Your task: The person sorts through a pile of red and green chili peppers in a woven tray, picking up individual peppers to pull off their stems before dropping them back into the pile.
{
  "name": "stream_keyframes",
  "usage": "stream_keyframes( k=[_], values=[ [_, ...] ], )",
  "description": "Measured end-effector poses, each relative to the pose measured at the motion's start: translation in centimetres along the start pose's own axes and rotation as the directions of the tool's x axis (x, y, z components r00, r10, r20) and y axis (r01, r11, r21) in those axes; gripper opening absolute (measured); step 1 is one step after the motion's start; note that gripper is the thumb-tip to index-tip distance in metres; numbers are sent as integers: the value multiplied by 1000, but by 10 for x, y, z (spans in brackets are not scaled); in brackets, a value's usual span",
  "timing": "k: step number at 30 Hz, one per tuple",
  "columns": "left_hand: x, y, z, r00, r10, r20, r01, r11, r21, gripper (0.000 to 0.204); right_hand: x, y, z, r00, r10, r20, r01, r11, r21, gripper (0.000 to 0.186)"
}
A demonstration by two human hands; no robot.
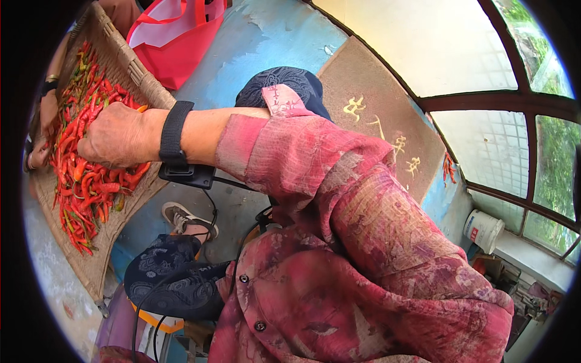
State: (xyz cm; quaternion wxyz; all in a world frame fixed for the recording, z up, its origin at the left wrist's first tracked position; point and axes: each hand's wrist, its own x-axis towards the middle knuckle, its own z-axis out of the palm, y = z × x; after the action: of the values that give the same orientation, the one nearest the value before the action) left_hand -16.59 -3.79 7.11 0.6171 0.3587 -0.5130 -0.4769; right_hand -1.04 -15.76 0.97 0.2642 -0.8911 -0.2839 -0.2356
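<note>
A woven tray point(91, 266) at the left carries a heap of red chili peppers point(85, 193), a few of them green or orange. My right arm, in a pink patterned sleeve, reaches across to the heap. On top of the peppers rests my right hand point(118, 136), its fingers curled in and closed. The back of the hand faces up and hides whatever the fingers may hold. A dark strap with a small black box point(187, 175) circles my right wrist. My left hand does not show.
Another person's hands point(48, 115) are at the heap's far left edge. A red bag point(175, 60) stands behind the tray. Below are my dark patterned trouser leg, a shoe point(181, 219) and cables. A brown mat point(369, 91), a windowed wall and a white bucket point(483, 231) are at the right.
</note>
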Motion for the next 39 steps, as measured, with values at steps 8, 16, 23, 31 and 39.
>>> stream_keyframes(
  k=[8,16,23,31,39],
  values=[
    [-10,10,-1,998,-26,51,30,996,-84,26,-7,-1,1,1000,-15,-10,15,999,37,13],
    [-10,2,1,993,35,113,-6,968,-250,28,-3,-2,1,999,-35,2,34,999,17,15],
    [-13,-9,2,983,126,130,-68,921,-383,30,-1,-3,-2,999,-20,51,19,999,26,18],
    [-56,33,-6,998,17,67,6,944,-329,32,-6,-9,4,997,-27,75,22,998,60,15],
    [-80,109,-8,993,-106,-46,96,978,-183,34,0,-7,-13,997,3,78,-14,989,146,17]
  ],
)
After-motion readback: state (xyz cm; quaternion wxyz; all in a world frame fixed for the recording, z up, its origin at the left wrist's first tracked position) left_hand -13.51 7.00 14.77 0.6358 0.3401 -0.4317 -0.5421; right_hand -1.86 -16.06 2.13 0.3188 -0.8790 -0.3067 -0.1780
